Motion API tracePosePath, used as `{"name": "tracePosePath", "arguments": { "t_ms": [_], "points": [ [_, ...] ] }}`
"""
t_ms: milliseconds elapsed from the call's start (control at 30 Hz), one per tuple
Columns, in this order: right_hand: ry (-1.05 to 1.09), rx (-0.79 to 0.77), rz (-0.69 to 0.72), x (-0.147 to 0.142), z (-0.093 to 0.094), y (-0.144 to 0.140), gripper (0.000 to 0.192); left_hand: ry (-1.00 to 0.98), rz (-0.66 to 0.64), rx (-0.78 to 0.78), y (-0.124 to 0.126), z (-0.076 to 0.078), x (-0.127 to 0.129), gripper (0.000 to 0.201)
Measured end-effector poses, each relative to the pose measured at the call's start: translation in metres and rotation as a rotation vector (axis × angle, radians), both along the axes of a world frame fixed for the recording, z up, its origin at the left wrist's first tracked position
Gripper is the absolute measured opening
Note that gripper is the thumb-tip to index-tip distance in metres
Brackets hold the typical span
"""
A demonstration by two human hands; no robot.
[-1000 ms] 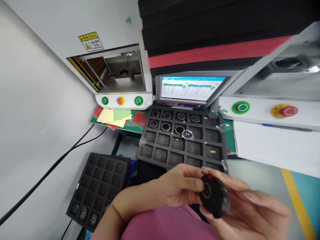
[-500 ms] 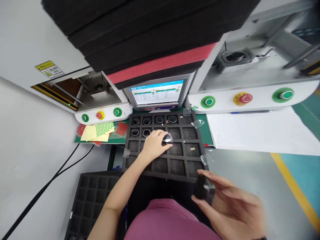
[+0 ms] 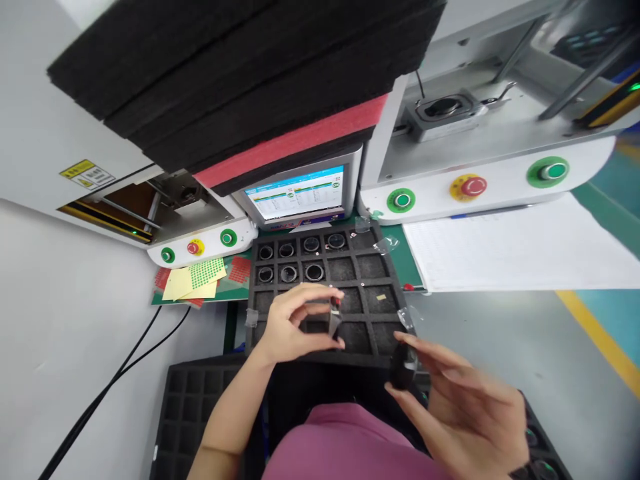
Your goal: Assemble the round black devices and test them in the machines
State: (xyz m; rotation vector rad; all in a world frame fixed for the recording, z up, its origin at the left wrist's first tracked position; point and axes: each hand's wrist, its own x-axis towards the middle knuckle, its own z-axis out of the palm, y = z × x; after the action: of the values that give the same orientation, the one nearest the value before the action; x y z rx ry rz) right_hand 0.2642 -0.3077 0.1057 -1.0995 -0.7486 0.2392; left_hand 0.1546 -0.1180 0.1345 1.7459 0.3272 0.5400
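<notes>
In the head view, your left hand (image 3: 287, 328) is pinching a thin piece (image 3: 335, 321), seen edge-on, over the black foam tray (image 3: 373, 267). Your right hand (image 3: 463, 410) is pinching a dark piece (image 3: 401, 367) between thumb and fingers, near the tray's corner.

Green bench (image 3: 409, 261) carries foam tray (image 3: 373, 267), papers (image 3: 500, 253)

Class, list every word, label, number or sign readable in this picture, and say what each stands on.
"OK", probably: the right-hand green badge on the screen.
Other screen text: too small to read.
Strip under the screen: lettering too blurred to read.
Warning label: a yellow triangle sign; words too blurred.
Yellow ring around the right machine's red button: any markings too small.
</notes>
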Motion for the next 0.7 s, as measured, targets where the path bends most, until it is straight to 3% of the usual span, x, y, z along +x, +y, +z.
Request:
{"name": "tracePosePath", "arguments": {
  "t_ms": [67,233,400,700],
  "points": [
    [0.0,0.01,0.027,-0.004,0.001,0.0,0.059,-0.071,-0.008,-0.156,-0.011,0.008,-0.015,0.059],
    [-0.003,-0.059,0.09,-0.017,0.005,-0.006,0.052,-0.052,-0.013,-0.291,-0.021,0.014,-0.04,0.07],
    [0.035,-0.08,0.124,-0.031,0.004,-0.004,0.052,-0.209,-0.018,-0.311,-0.023,0.013,-0.054,0.07],
    [0.053,-0.16,0.094,-0.047,0.002,0.016,0.039,-0.213,0.16,-0.295,-0.006,0.008,-0.078,0.061]
  ]
}}
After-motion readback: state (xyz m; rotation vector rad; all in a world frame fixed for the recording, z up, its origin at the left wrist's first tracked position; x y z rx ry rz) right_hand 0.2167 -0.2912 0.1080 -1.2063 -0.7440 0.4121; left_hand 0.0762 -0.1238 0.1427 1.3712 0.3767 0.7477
